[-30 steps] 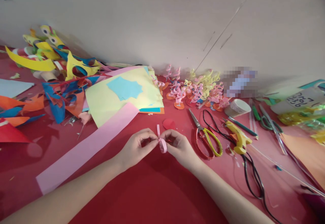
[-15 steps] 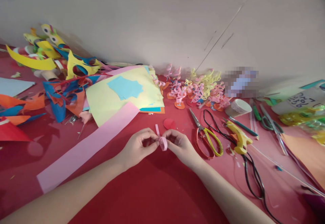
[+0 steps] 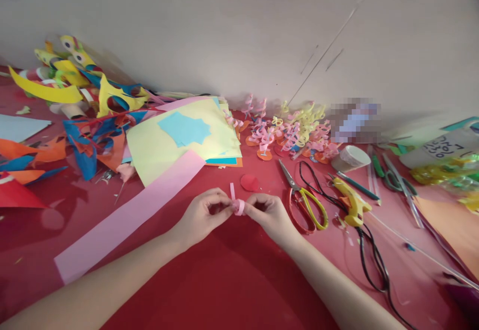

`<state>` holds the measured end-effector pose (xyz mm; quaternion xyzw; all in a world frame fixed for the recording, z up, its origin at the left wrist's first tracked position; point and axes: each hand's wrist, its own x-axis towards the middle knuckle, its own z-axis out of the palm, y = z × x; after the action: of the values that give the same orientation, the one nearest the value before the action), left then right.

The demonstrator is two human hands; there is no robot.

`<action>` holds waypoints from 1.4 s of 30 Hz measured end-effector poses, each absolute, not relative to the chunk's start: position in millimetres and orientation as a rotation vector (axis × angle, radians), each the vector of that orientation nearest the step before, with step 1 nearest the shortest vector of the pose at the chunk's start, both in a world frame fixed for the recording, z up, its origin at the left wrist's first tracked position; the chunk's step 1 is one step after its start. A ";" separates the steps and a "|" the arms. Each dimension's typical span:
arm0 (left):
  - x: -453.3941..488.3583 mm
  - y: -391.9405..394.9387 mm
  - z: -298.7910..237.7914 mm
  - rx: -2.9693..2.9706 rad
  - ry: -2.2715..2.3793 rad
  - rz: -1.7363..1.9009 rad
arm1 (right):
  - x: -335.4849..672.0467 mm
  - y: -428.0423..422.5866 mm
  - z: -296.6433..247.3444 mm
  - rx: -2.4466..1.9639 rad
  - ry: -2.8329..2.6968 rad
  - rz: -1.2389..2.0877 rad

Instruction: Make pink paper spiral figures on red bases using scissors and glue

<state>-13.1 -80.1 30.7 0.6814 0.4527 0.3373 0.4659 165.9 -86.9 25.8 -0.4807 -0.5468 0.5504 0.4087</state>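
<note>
Nearest to the person, the bare front part of the red table point(image 3: 224, 290) lies between the two forearms, with soft shadows on it. Beyond it, the left hand point(image 3: 204, 216) and the right hand point(image 3: 272, 219) meet over the table, with a narrow pink paper strip point(image 3: 240, 208) exactly between their fingertips. The left hand pinches it between thumb and forefinger, at the left side of its small loop; the right hand has thumb and forefinger closed upon the right side of this loop, though how the tips meet there is too small to tell. Neither hand is nearer, because both touch the paper. The short free end rises from the left pinch and points away from the person, so its long direction goes across the line which joins the hands. Just behind is a red paper disc point(image 3: 249, 182). To the left, a wide pink paper band point(image 3: 130, 218) lies diagonally; to the right are scissors point(image 3: 294, 187) with red and yellow handles, and a yellow glue gun point(image 3: 354, 205). Farther away stand many curled paper pieces point(image 3: 265, 138), beside a pale yellow sheet point(image 3: 222, 133), and behind everything is a grey wall point(image 3: 224, 31).
</note>
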 end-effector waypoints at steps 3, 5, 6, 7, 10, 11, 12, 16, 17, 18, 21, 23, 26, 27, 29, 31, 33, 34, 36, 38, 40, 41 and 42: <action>-12.3 -80.6 30.6 1.682 1.125 0.821 | 168.4 -84.1 25.0 -1.105 -1.322 1.458; -11.8 -81.2 31.4 1.678 1.126 0.811 | 168.6 -81.8 23.9 -1.026 -1.279 1.444; -11.5 -81.5 32.2 1.670 1.123 0.810 | 168.4 -80.9 23.4 -0.988 -1.268 1.425; -11.2 -81.8 33.2 1.657 1.120 0.810 | 168.1 -80.3 22.9 -0.958 -1.267 1.407; -10.5 -82.4 36.4 1.622 1.117 0.810 | 167.5 -81.1 21.5 -0.956 -1.305 1.320; -10.5 -82.5 37.1 1.615 1.118 0.809 | 167.6 -82.2 21.2 -0.990 -1.330 1.257; -10.7 -82.4 37.5 1.612 1.118 0.806 | 167.8 -83.5 21.2 -1.025 -1.367 1.174; -12.7 -81.6 35.3 1.603 1.112 0.807 | 169.0 -88.6 24.9 -1.071 -1.608 0.897; -13.1 -81.4 34.3 1.602 1.107 0.814 | 168.9 -89.4 26.4 -1.059 -1.668 0.878; -13.4 -81.3 33.5 1.603 1.101 0.821 | 168.7 -89.9 27.7 -1.046 -1.715 0.865; -13.4 -81.0 32.1 1.615 1.089 0.831 | 167.6 -89.8 29.6 -1.013 -1.784 0.825; -12.9 -80.9 32.3 1.627 1.085 0.832 | 167.1 -89.2 28.8 -1.008 -1.798 0.801; -12.3 -81.2 33.2 1.668 1.086 0.836 | 167.0 -88.5 26.8 -1.027 -1.818 0.776; -12.2 -81.5 33.4 1.689 1.086 0.837 | 167.0 -88.5 26.4 -1.038 -1.827 0.769; -12.3 -82.6 33.4 1.736 1.092 0.839 | 166.8 -88.6 26.3 -1.061 -1.840 0.757; -12.5 -84.1 32.7 1.780 1.096 0.843 | 166.5 -88.8 27.3 -1.068 -1.849 0.745; -12.8 -85.6 31.5 1.816 1.104 0.844 | 166.4 -88.9 28.6 -1.055 -1.858 0.735; -12.8 -86.2 31.0 1.832 1.109 0.844 | 166.4 -88.9 29.3 -1.051 -1.861 0.735; -12.9 -86.7 30.1 1.854 1.120 0.843 | 166.5 -88.9 30.2 -1.061 -1.860 0.752; -12.9 -85.9 30.0 1.851 1.133 0.845 | 166.7 -88.8 30.5 -1.100 -1.841 0.796; -13.1 -84.0 30.5 1.812 1.150 0.849 | 166.9 -88.8 30.5 -1.153 -1.795 0.872; -13.4 -82.8 30.8 1.785 1.159 0.852 | 166.9 -88.6 30.4 -1.178 -1.757 0.925; -13.7 -81.6 31.1 1.759 1.162 0.853 | 166.9 -88.4 30.5 -1.200 -1.711 0.989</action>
<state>-13.7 -81.6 31.1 0.7018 0.4636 0.3403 0.4204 166.9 -88.4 30.5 -0.4749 -0.6773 0.3916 0.4029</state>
